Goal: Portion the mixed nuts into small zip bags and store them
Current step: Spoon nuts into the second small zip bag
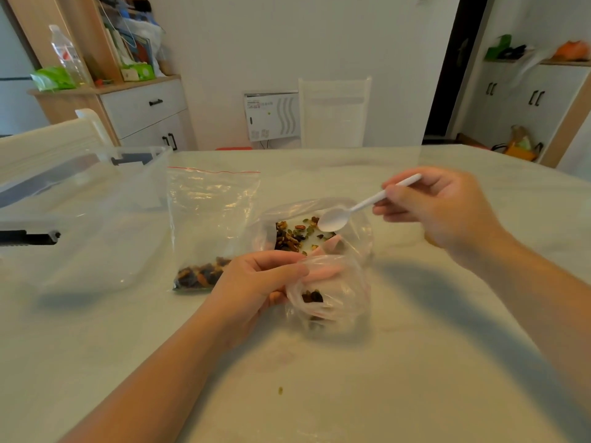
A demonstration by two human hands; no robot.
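**Spoon poised over the nut bag, small bag held open**

Right hand (pixel 438 206), at right of centre, pinches a white plastic spoon (pixel 351 211), handle slanting to the upper right, its empty bowl over the open bag of mixed nuts (pixel 297 235). Just below that, our left hand (pixel 256 282) grips the mouth of the small zip bag (pixel 326 292), which holds few nuts. We judge the next scoop travels a short way down the frame. Another filled zip bag (pixel 208 225) lies left, beside a clear storage box (pixel 80 193); bare table (pixel 383 378) lies lower.
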